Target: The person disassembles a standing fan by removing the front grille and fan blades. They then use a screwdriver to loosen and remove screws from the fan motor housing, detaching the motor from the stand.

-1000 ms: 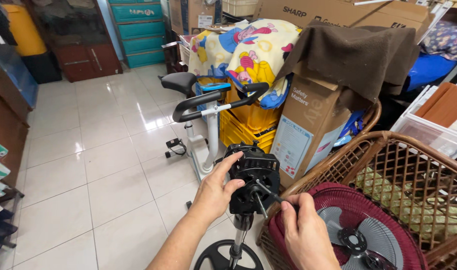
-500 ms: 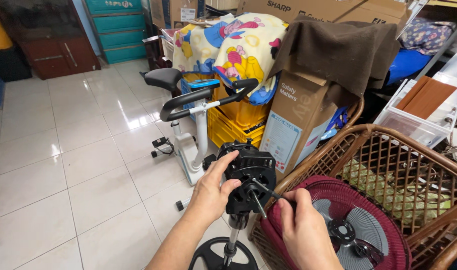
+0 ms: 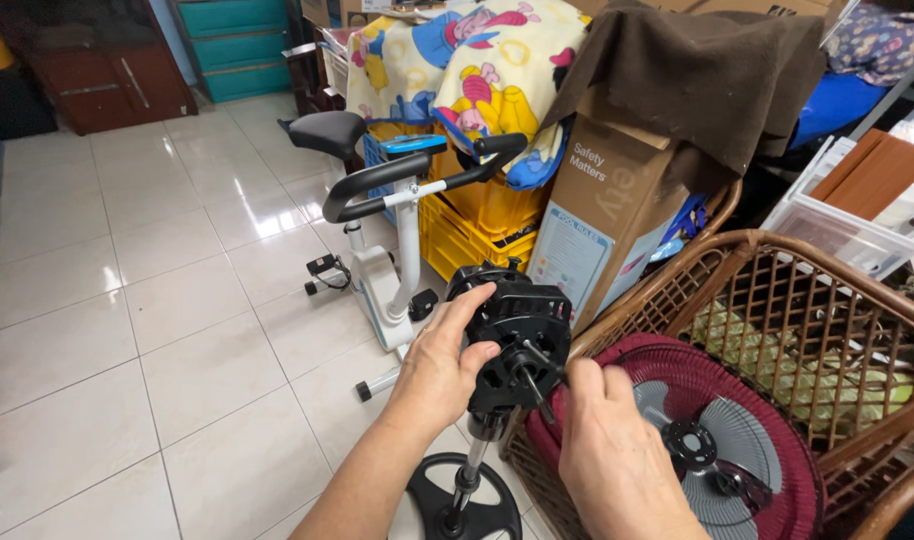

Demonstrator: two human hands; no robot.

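Note:
A black fan motor housing (image 3: 522, 330) stands atop a thin pole rising from a round black base (image 3: 467, 505) on the tiled floor. My left hand (image 3: 442, 365) grips the left side of the housing, thumb across its front. My right hand (image 3: 602, 440) is closed around the metal shaft (image 3: 532, 375) that sticks out of the motor front. Just right of my right hand lies a dark red fan guard (image 3: 777, 420) with grey blades (image 3: 727, 450), resting in a wicker chair (image 3: 807, 300).
A white exercise bike (image 3: 387, 260) with black handlebars stands just behind the motor. A cardboard box (image 3: 602, 215) under a brown cloth, yellow crates (image 3: 477, 225) and a cartoon-print blanket (image 3: 457, 60) crowd the back. Teal drawers (image 3: 237, 45) stand far left.
The view has tilted slightly lower and closer. Both hands stay on the motor head, and my right hand has closed further around the shaft.

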